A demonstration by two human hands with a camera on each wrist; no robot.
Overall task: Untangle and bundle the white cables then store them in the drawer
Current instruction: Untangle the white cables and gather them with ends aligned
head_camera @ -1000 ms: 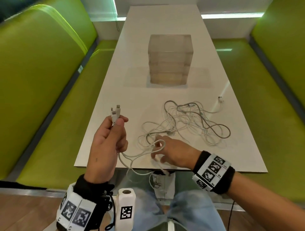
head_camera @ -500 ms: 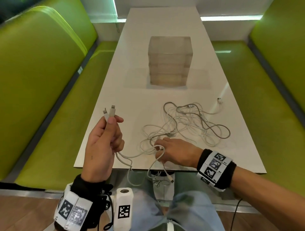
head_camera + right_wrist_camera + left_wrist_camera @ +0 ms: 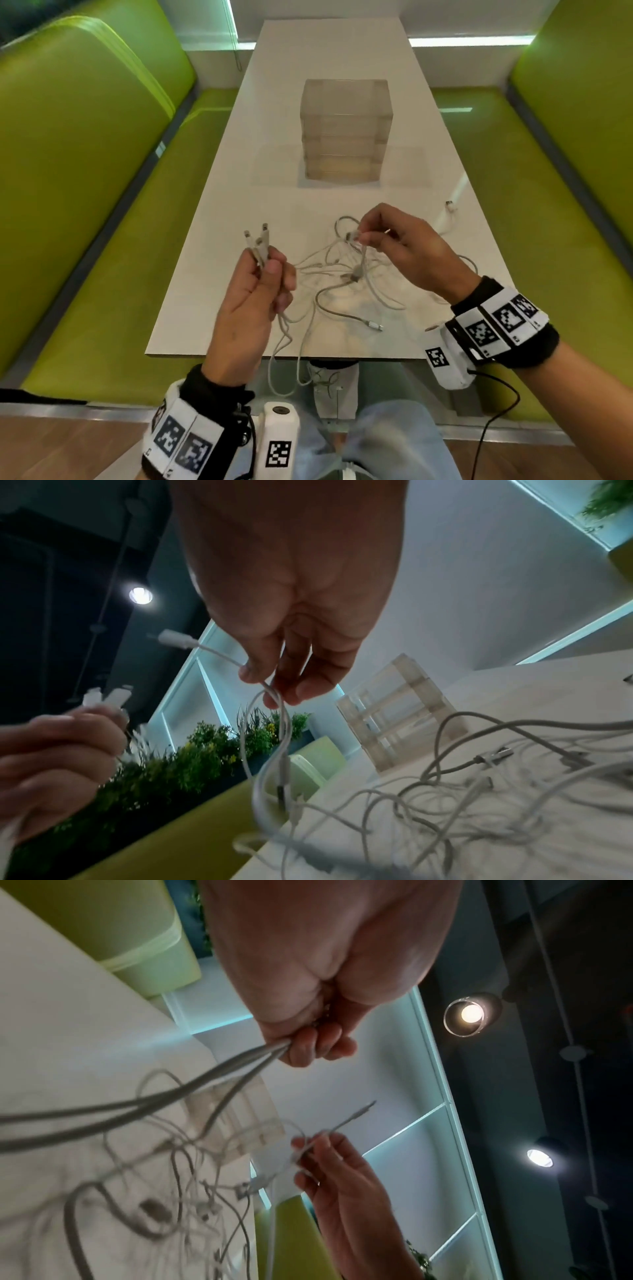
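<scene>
A tangle of white cables (image 3: 346,274) lies on the near half of the white table (image 3: 239,192). My left hand (image 3: 260,274) is raised over the near left of the table and grips two cable ends, their plugs (image 3: 258,238) sticking up above the fingers. My right hand (image 3: 383,236) is lifted above the tangle and pinches another cable just behind its plug (image 3: 352,236). The same pinch appears in the right wrist view (image 3: 267,688), with the plug (image 3: 176,639) pointing left. A clear plastic drawer unit (image 3: 346,130) stands in the middle of the table, its drawers closed.
Green bench seats (image 3: 85,171) flank the table on both sides. Some cable loops (image 3: 284,373) hang over the table's near edge toward my knees. A loose plug (image 3: 451,206) lies at the table's right. A grey plug end (image 3: 375,325) rests near the front edge.
My right hand has risen from the table's near edge to above the tangle, now pinching a cable end. The left hand has lifted slightly with its two cable ends.
</scene>
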